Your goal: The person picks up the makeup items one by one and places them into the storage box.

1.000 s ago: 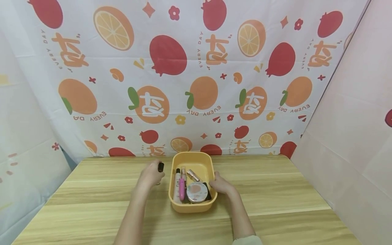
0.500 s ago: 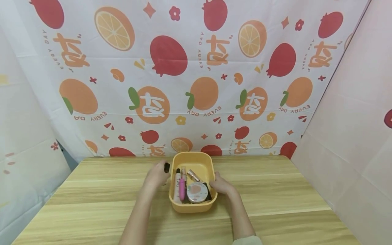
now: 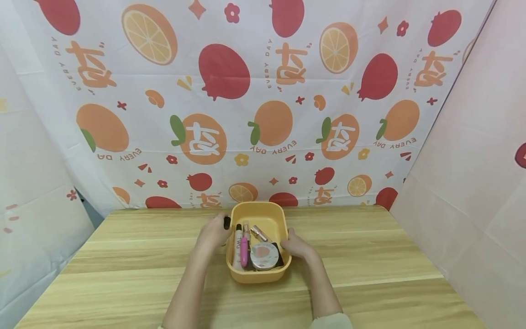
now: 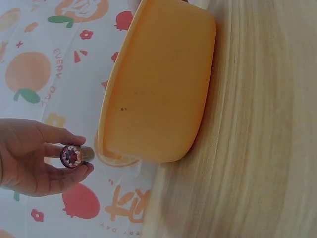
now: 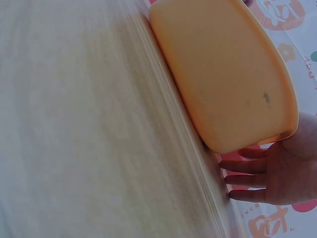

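A yellow box [image 3: 260, 277] stands on the table holding several cosmetics: a white tube [image 3: 237, 253], a bright pink tube [image 3: 244, 252], a gold lipstick tube [image 3: 259, 234] and a round compact [image 3: 264, 257]. My left hand [image 3: 213, 234] is right at the box's left rim. Between thumb and fingers it pinches a small cosmetic tube [image 4: 72, 156] with a faceted, patterned end; its black end shows in the head view. At the right rim, my right hand [image 3: 299, 246] holds the box, thumb over the edge and fingers [image 5: 247, 179] stretched along the outside.
The box stands near the back of the wooden table [image 3: 370, 274]. A fruit-printed cloth [image 3: 246, 91] hangs behind, with pale cloths at both sides. A dark flat piece [image 3: 279, 256] lies partly under the compact.
My left hand has moved right with the small tube, from beside the box to its left rim. The right hand stays on the right rim. The head view has shifted slightly.
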{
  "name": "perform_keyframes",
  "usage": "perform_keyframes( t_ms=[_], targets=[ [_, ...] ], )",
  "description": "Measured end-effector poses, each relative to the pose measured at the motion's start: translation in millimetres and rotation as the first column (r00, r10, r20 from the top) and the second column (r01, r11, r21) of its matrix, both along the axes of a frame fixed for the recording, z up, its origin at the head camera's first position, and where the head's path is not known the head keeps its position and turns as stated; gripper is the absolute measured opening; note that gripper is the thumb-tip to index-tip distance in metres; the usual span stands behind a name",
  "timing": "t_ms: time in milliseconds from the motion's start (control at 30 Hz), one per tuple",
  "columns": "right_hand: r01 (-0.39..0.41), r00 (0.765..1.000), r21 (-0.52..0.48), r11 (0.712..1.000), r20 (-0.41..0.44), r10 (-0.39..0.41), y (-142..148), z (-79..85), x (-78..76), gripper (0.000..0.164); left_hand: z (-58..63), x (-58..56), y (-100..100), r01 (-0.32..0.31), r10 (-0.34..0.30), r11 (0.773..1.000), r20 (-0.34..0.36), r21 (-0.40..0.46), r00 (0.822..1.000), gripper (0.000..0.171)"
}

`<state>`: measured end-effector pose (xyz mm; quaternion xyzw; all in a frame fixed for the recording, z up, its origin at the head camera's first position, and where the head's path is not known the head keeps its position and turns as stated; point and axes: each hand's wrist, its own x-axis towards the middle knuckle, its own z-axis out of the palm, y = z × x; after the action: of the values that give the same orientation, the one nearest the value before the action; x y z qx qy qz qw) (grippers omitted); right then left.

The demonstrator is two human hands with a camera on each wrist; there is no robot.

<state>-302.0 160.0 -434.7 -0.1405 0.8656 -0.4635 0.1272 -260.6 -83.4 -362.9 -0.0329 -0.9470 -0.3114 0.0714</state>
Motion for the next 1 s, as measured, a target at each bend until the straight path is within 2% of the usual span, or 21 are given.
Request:
perform_keyframes(
  t_ms=[133, 367, 733, 1000],
  targets=[
    [-0.004, 1.0, -0.003, 1.0, -0.002, 0.004, 0.0, 0.4, -0.5, 0.046, -0.4, -2.2, 2.7, 0.001, -0.001, 1.0, -0.006, -0.003, 1.0, 0.037],
    [-0.002, 1.0, -0.006, 1.0, 0.015, 0.002, 0.5, 0.6, -1.2, 0.045, -2.6, -4.6, 9.2, -0.005, 0.004, 1.0, 0.042, 0.017, 0.999, 0.036],
    [0.0, 1.0, -0.005, 1.0, 0.016, 0.0, 0.4, 1.7, -0.7, 0.046, -2.3, -5.8, 20.9, -0.013, 0.011, 1.0, 0.082, 0.025, 0.997, 0.052],
    [-0.003, 1.0, -0.015, 1.0, 0.019, 0.003, 0.1, 1.0, -0.4, 0.044, -7.4, -4.6, 26.3, 0.0, -0.001, 1.0, 0.046, 0.026, 0.999, 0.048]
  ],
)
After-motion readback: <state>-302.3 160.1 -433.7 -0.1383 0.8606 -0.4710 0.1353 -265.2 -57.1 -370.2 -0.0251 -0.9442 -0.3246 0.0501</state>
